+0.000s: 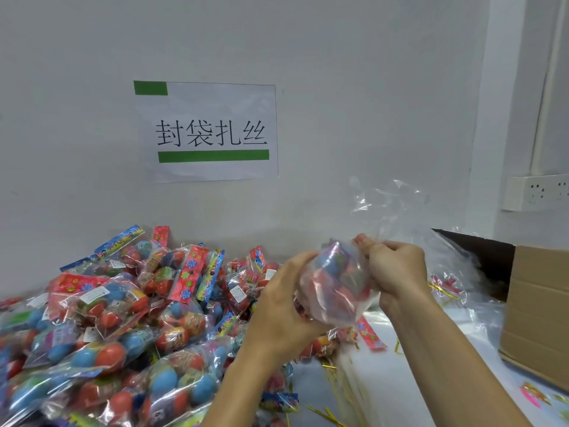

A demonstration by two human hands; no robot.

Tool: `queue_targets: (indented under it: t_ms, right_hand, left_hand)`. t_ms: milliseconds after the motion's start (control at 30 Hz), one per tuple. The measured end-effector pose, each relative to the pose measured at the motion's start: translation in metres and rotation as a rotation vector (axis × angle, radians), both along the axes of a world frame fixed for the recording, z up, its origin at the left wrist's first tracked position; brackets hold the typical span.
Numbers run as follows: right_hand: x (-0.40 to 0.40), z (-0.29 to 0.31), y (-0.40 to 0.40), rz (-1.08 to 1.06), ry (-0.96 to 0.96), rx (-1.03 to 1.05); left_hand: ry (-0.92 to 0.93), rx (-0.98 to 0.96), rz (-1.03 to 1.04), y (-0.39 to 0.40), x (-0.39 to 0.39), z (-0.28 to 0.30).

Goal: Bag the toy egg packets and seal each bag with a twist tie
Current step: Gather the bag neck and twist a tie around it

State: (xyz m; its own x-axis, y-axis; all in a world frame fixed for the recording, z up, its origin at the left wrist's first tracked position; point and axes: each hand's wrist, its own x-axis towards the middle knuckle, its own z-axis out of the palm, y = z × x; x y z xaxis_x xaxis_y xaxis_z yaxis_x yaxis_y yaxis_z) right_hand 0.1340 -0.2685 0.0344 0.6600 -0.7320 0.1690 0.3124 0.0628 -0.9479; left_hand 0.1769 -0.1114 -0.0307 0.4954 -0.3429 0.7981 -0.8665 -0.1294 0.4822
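Packets of toy eggs (335, 278) inside a clear bag (385, 211) are held above the tabletop (400, 389), near its middle. The bag's filled bottom is cupped by the left hand (286, 306), fingers curled round it, while its neck is pinched by the right hand (397, 269). A heap of toy egg packets (107, 318) is piled over the left side, gold twist ties (332, 392) are scattered toward the front edge, and a cardboard box (538, 312) is set at the right edge.

both forearms reach forward, left hand (288, 298) cupped, right hand (397, 272) apparently curled tight, fingers blurred.
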Motion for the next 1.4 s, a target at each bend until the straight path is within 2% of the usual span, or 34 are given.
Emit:
queue_targets:
  t_ms: [100, 167, 267, 333, 400, 467, 533, 600, 667, 767, 800, 833, 900, 967, 1000, 1100, 1167, 1267, 1400]
  right_hand:
    - [-0.007, 0.006, 0.002, 0.137, -0.053, -0.014]
    - [-0.011, 0.01, 0.003, 0.258, -0.107, -0.022]
    - [-0.014, 0.012, 0.006, 0.397, -0.18, -0.086]
    - [-0.016, 0.01, 0.009, 0.459, -0.234, -0.169]
    - [-0.017, 0.006, 0.006, 0.449, -0.216, -0.301]
    - [-0.017, 0.004, 0.0, 0.378, -0.148, -0.452]
    - [-0.016, 0.004, -0.005, 0.3, -0.125, -0.524]
    - [-0.017, 0.005, -0.007, 0.231, -0.119, -0.514]
    - [-0.016, 0.008, -0.008, 0.164, -0.116, -0.422]
    - [-0.013, 0.009, -0.014, 0.068, -0.145, -0.256]
    - [-0.012, 0.009, -0.016, 0.071, -0.159, -0.192]
    - [-0.013, 0.01, -0.017, 0.072, -0.164, -0.132]
    - [-0.012, 0.01, -0.017, 0.092, -0.148, -0.064]
    - [-0.011, 0.009, -0.012, 0.117, -0.108, -0.05]
    - [-0.009, 0.007, -0.008, 0.131, -0.095, -0.058]
    - [-0.007, 0.006, 0.007, 0.166, -0.089, -0.081]
    - [-0.008, 0.008, 0.014, 0.248, -0.075, -0.112]
    - [-0.015, 0.012, 0.017, 0.38, -0.05, -0.228]
    - [-0.018, 0.011, 0.012, 0.454, -0.106, -0.396]
  left_hand:
    - [0.273, -0.235, -0.102, 0.001, -0.005, 0.004]
    - [0.523, -0.394, -0.261, 0.001, -0.007, 0.013]
    - [0.869, -0.455, -0.478, 0.003, -0.009, 0.026]
    - [1.167, -0.456, -0.655, 0.007, -0.012, 0.03]
    - [1.425, -0.467, -0.759, 0.011, -0.011, 0.025]
    - [1.547, -0.453, -0.776, 0.014, -0.013, 0.023]
    - [1.535, -0.379, -0.762, 0.014, -0.012, 0.022]
    - [1.448, -0.259, -0.699, 0.013, -0.013, 0.027]
    - [1.335, -0.143, -0.466, 0.011, -0.011, 0.029]
    - [0.875, -0.067, -0.044, 0.015, -0.006, 0.027]
    - [0.71, -0.018, -0.03, 0.018, -0.003, 0.027]
    - [0.585, 0.036, -0.108, 0.02, -0.001, 0.024]
    - [0.46, 0.137, -0.242, 0.021, -0.007, 0.024]
    - [0.303, 0.105, -0.273, 0.011, -0.011, 0.024]
    - [0.269, 0.029, -0.297, 0.005, -0.012, 0.024]
    - [0.384, -0.31, -0.349, -0.002, -0.014, 0.026]
    - [0.465, -0.463, -0.298, 0.005, -0.013, 0.031]
    - [0.682, -0.494, -0.223, 0.015, -0.006, 0.035]
    - [1.112, -0.478, -0.498, 0.02, -0.009, 0.043]
